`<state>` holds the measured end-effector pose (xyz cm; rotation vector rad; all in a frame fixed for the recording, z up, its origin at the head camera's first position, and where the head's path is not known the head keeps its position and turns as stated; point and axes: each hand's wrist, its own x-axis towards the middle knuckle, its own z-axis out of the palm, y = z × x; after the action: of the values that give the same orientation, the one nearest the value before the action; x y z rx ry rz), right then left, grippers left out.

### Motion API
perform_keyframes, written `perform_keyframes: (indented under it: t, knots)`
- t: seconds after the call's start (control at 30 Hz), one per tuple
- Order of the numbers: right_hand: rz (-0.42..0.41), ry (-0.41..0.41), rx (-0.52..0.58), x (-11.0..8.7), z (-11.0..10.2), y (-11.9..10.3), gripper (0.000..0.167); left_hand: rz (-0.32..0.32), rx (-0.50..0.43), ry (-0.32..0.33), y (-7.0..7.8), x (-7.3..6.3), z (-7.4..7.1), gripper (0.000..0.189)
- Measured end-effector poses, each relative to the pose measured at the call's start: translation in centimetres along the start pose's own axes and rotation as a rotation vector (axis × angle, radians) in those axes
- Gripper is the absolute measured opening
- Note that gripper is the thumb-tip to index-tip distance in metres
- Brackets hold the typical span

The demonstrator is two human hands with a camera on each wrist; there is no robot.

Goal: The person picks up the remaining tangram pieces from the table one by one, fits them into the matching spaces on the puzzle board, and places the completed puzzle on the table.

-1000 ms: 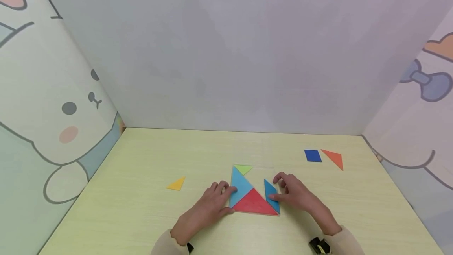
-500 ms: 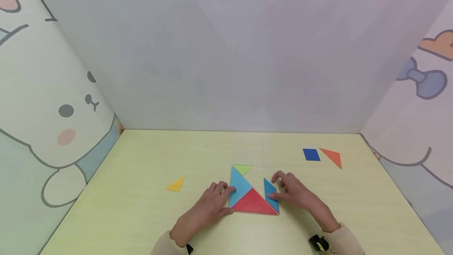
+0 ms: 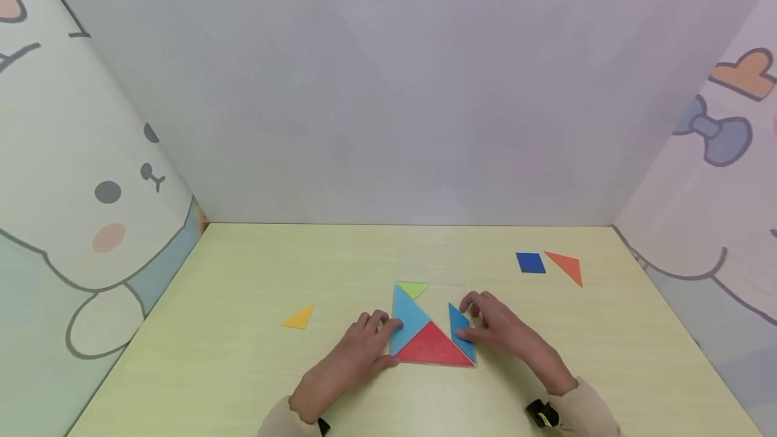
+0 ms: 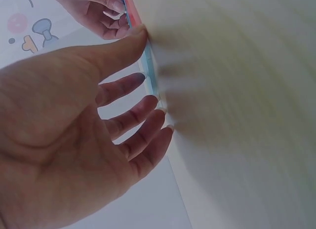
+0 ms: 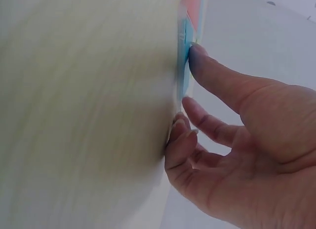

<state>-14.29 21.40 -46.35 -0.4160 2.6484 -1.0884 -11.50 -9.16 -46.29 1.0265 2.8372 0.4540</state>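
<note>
In the head view, a red triangle [image 3: 434, 346] and a light blue triangle [image 3: 408, 319] lie edge to edge, with a small green triangle [image 3: 414, 289] at the top. My left hand [image 3: 352, 359] stands at their left side, index fingertip on the light blue triangle and thumb at the red one's lower left corner. On the right lies a blue parallelogram [image 3: 461, 330], its lower end by the red triangle's right corner. My right hand [image 3: 500, 329] presses its thumb on this piece, as the right wrist view also shows. The other right fingers bend loosely beyond its upper edge.
A yellow triangle [image 3: 299, 317] lies left of the left hand. Farther back on the right are a dark blue square-like piece [image 3: 531, 263] and an orange triangle [image 3: 567, 267]. A grey wall [image 3: 388, 100] closes the pale wooden table [image 3: 243, 275] at the back.
Both hands and the pieces keep their places relative to one another. The whole head view has shifted slightly.
</note>
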Motion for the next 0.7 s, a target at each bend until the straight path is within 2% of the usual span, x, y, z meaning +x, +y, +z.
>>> perform_keyframes:
  t: [0.13, 0.4, 0.7]
  knots:
    - [-0.052, -0.008, -0.002, 0.08, -0.09, 0.02, 0.036, 0.019, -0.01, 0.014, -0.1, -0.05, 0.06, 0.056]
    - [-0.069, -0.02, 0.022, 0.12, -0.09, 0.09, 0.036, 0.078, -0.029, 0.066, -0.25, 0.01, 0.14, 0.053]
    - [-0.124, -0.047, -0.039, 0.75, -0.32, 0.41, 0.038, 0.081, -0.009, 0.088, -0.29, 0.3, 0.29, 0.052]
